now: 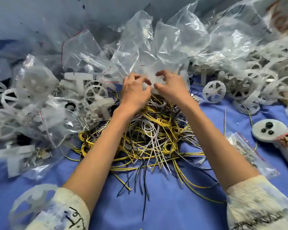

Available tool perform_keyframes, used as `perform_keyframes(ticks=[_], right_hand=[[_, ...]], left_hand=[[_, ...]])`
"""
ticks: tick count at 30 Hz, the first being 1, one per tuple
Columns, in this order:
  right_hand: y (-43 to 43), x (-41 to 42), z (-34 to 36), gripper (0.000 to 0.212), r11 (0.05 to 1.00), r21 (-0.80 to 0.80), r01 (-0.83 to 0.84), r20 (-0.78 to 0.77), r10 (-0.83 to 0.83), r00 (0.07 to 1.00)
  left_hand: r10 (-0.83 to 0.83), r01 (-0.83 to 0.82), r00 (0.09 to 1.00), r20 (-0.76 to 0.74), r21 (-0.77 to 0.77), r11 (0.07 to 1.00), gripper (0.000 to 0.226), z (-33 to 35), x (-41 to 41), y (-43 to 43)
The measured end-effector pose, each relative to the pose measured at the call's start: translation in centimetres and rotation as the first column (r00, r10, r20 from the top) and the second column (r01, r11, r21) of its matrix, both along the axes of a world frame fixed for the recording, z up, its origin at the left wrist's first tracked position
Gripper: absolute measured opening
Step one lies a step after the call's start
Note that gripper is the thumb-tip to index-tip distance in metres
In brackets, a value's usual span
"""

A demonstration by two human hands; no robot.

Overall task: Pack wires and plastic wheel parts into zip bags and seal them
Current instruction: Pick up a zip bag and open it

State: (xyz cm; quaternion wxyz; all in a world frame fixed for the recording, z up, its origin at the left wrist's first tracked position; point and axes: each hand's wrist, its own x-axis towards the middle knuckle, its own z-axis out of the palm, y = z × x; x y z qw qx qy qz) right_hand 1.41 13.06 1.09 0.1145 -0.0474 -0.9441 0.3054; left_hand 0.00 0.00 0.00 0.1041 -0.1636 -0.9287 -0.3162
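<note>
- Pinching a clear plastic bag behind the wire pile: left hand, right hand, fingers curled.
- Pile unbagged, wheel parts loose beside it; likely early.

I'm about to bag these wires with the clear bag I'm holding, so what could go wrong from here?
1. The wire pile is yellow, white and black strands tangled together, so pulling a few may drag the whole clump along.
2. The clear bag that your left hand and right hand pinch at its lower edge is crumpled; stiff wire ends could snag or poke through it.
</note>
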Motion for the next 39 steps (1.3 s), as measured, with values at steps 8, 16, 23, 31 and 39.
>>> perform_keyframes(ticks=[8,16,23,31,39], right_hand=[[-0.4,-0.9,-0.3,0.035,0.981,-0.188,-0.045,-0.068,0.033,0.997],[0.7,0.7,3.2,0.023,0.757,-0.638,-0.142,-0.138,0.069,0.988],[0.7,4.0,3.6,0.046,0.871,-0.365,-0.329,-0.056,0.332,0.942],[-1.7,6.8,1.9,0.109,0.841,-0.284,-0.461,-0.142,0.438,0.888],[-4.1,5.9,1.4,0.077,0.918,-0.315,-0.242,-0.439,0.086,0.894]], left_hand=[[0.0,0.006,0.998,0.069,-0.086,0.996,0.052,-0.9,-0.5,-0.4],[-0.058,0.067,0.991,-0.124,0.074,0.995,0.025,1.9,1.0,-1.5],[-0.058,0.07,0.992,-0.112,0.114,0.991,0.015,2.9,2.9,-2.8],[-0.397,0.193,0.889,0.228,0.6,0.777,0.034,4.2,5.9,-3.9],[-0.037,0.118,0.959,-0.28,0.279,0.953,0.022,4.4,4.5,-4.6]])
